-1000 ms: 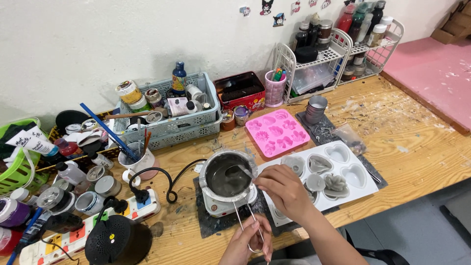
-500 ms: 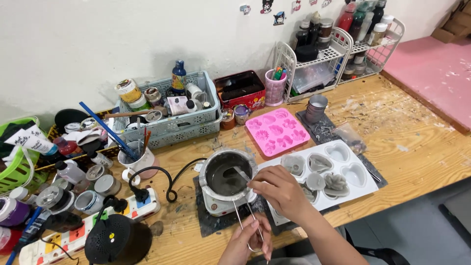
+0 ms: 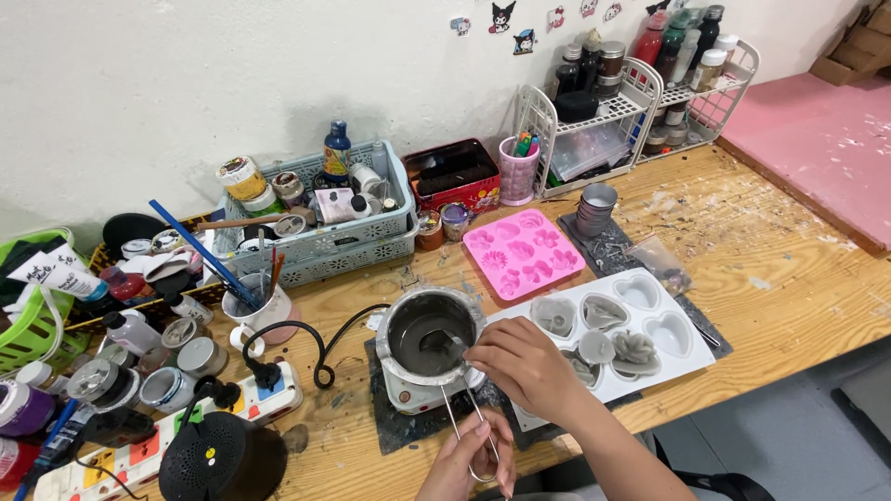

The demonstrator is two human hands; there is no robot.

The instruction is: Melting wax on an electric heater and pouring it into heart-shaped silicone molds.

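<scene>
While grey mix sits in the melting pot (image 3: 429, 336), stirring's on
R hand (image 3: 522, 364) pinches spoon (image 3: 444, 341) in pot; L hand (image 3: 469, 464) closed on wire handle (image 3: 469, 429); white heart mould (image 3: 620, 332) approx half filled, some cavities left

The left hand (image 3: 469, 464) is partly cut off by the bottom frame edge. The right hand (image 3: 522, 366) conceals part of the white mould tray (image 3: 650, 329). Spoon (image 3: 444, 343) contents are indiscernible. The green basket (image 3: 23, 315) is cropped at left.
</scene>
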